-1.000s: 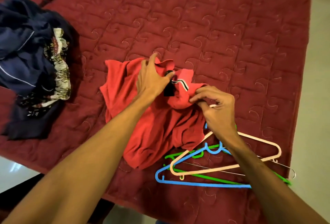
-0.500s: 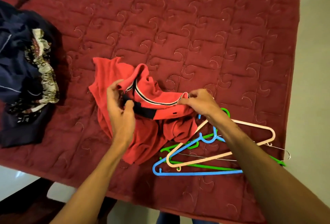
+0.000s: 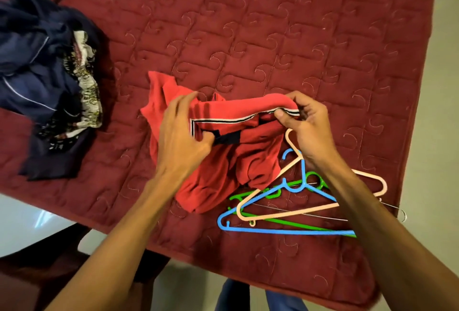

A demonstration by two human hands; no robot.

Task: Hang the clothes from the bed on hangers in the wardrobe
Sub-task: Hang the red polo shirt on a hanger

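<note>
A red polo shirt (image 3: 223, 161) with a striped collar lies crumpled on the maroon quilted bed (image 3: 273, 37). My right hand (image 3: 305, 124) pinches the right end of the collar and holds it stretched out. My left hand (image 3: 183, 137) is blurred at the collar's left end, fingers curled into the fabric by the dark placket. Just right of the shirt lies a pile of hangers: a peach one (image 3: 278, 214) on top, a blue one (image 3: 273, 230), a green one (image 3: 293, 223) and a thin wire one (image 3: 397, 209).
A heap of navy and patterned clothes (image 3: 44, 75) lies at the bed's left side. The bed's near edge runs diagonally below my arms, with pale floor (image 3: 24, 223) beyond it and more floor along the right.
The collar has been pulled out straighter between my hands. My right hand moved up and right with its end; my left hand shifted along the collar's left end.
</note>
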